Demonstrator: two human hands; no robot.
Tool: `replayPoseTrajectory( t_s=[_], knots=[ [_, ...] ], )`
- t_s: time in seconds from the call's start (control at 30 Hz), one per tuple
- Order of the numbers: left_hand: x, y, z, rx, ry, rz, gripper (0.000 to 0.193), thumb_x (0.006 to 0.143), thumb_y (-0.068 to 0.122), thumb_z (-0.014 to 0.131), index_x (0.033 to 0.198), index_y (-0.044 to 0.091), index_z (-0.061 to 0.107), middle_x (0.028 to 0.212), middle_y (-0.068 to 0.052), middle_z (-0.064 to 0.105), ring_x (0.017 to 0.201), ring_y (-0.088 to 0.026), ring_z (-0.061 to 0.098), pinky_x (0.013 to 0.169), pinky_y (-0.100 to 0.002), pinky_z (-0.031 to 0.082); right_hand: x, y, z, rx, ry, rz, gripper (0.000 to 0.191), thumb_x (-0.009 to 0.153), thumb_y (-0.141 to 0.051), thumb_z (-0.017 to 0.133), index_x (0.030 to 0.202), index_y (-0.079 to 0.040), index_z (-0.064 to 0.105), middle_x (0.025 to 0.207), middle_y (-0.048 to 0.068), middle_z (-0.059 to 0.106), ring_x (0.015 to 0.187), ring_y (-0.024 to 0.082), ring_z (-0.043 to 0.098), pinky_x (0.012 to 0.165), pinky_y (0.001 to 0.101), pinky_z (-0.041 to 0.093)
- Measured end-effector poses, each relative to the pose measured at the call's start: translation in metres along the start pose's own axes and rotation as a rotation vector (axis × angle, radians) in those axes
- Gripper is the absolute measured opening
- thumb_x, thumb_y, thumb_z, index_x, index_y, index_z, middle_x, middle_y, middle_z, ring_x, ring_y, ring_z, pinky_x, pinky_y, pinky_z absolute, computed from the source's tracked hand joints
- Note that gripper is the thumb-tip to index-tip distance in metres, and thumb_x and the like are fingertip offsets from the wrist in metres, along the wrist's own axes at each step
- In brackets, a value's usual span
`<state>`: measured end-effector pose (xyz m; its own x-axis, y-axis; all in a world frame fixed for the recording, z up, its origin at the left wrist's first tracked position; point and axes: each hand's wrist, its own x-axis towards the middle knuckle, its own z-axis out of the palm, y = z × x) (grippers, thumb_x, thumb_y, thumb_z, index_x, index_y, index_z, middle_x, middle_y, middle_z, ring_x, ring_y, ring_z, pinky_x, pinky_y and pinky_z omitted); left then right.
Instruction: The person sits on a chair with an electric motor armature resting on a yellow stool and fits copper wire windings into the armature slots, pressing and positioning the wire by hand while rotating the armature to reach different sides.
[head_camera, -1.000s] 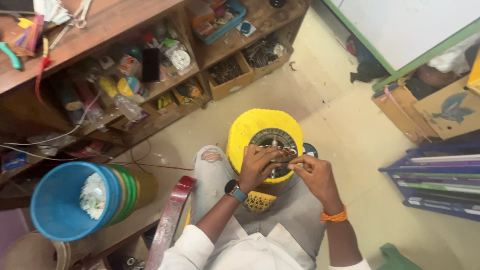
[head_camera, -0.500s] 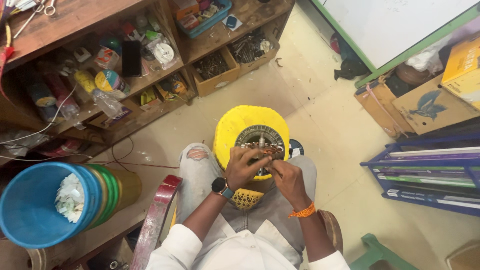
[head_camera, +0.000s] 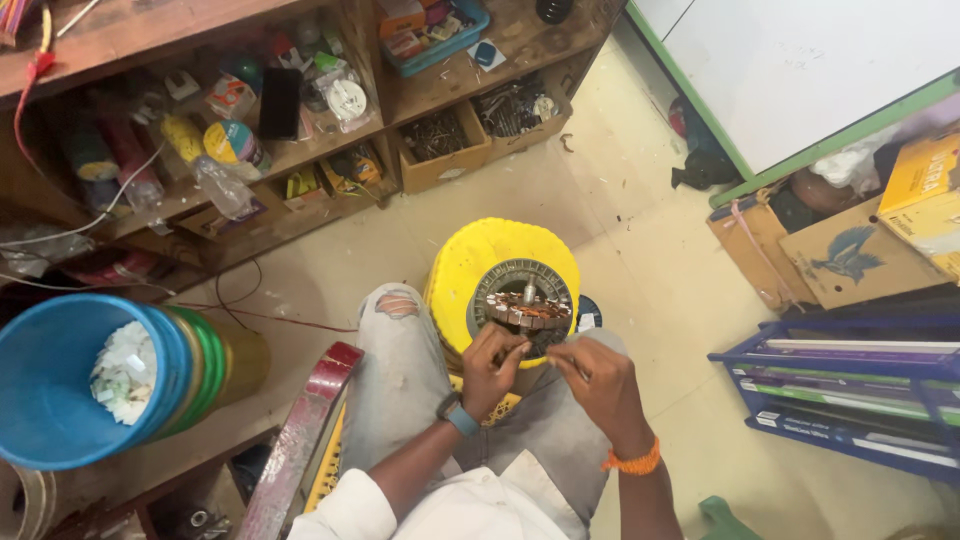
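Note:
A round motor stator (head_camera: 524, 296) with copper windings lies flat on a yellow stool (head_camera: 474, 262) in front of my knees. My left hand (head_camera: 493, 366), with a watch on the wrist, grips the stator's near edge with curled fingers. My right hand (head_camera: 592, 378), with an orange band on the wrist, is just right of it. Its fingertips are pinched on a thin wire at the stator's near rim. What lies under the fingers is hidden.
Blue stacked buckets (head_camera: 70, 380) with white scraps stand at the left. A dark red bar (head_camera: 300, 440) leans beside my left leg. Cluttered wooden shelves (head_camera: 300, 150) fill the far side. Cardboard boxes (head_camera: 840, 250) and a blue rack (head_camera: 850, 390) stand at the right.
Both hands have slid from the stator's middle to its near edge. The right hand has drawn back slightly with its fingers pinched. The view has shifted.

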<state>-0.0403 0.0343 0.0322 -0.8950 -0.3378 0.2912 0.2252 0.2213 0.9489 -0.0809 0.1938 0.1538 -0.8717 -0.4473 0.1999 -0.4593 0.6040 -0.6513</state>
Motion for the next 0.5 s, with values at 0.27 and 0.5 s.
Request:
replayPoseTrajectory(
  t_s=[0.27,0.5],
  knots=[
    [-0.009,0.001,0.021,-0.682,0.157,-0.551,0.007,0.094,0.007,0.069,0.092,0.003,0.065,0.089,0.001,0.068,0.083,-0.005,0.059,0.073,-0.022,0.047,0.054,0.003,0.027,0.063,-0.011,0.110,0.010,0.088,-0.012,0.074,0.095,-0.005,0.075,0.079,0.012,0.073,0.066,0.022,0.072,0.058,0.0336,0.054],
    [0.005,0.006,0.029,-0.506,0.157,-0.614,0.009,0.093,0.009,0.071,0.088,0.002,0.067,0.085,0.000,0.067,0.078,-0.006,0.056,0.072,-0.024,0.047,0.066,0.019,0.033,-0.028,-0.093,0.487,0.012,0.090,-0.014,0.078,0.098,-0.005,0.079,0.064,0.021,0.061,0.059,0.027,0.056,0.056,0.0388,0.046]
  ],
)
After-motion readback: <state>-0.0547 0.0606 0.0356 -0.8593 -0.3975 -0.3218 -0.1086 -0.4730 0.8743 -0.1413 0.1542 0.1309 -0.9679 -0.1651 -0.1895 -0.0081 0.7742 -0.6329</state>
